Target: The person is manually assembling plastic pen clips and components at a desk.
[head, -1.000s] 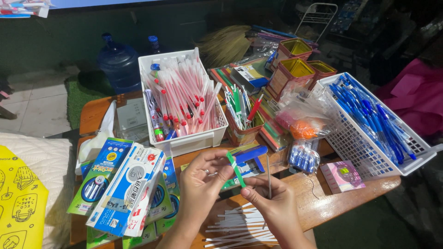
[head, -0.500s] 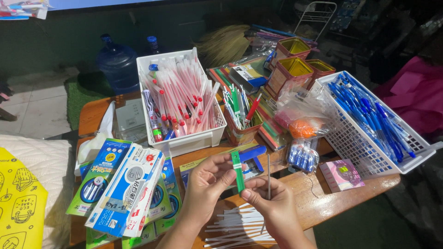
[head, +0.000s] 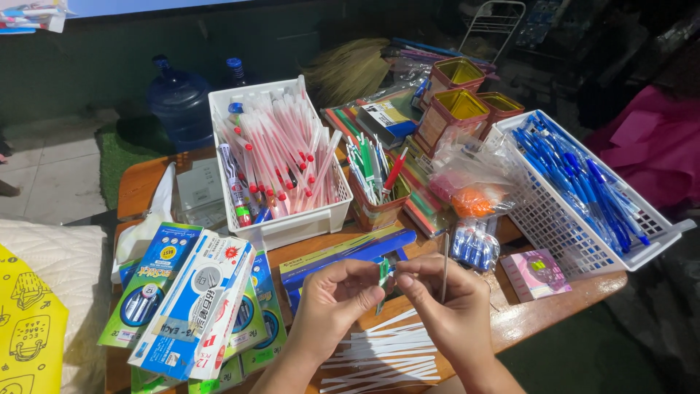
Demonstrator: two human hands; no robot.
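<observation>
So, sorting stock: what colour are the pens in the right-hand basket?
Blue pens, clearest in the head view.

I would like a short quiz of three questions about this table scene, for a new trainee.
1. True or false: the left hand and the right hand meet at a small green piece.
2. Which colour are the pens in the right basket? A red, B blue, C black.
3. What lies on the table just below the hands?

Key
1. True.
2. B; the blue pens fill it.
3. A pile of thin white sticks.
</observation>
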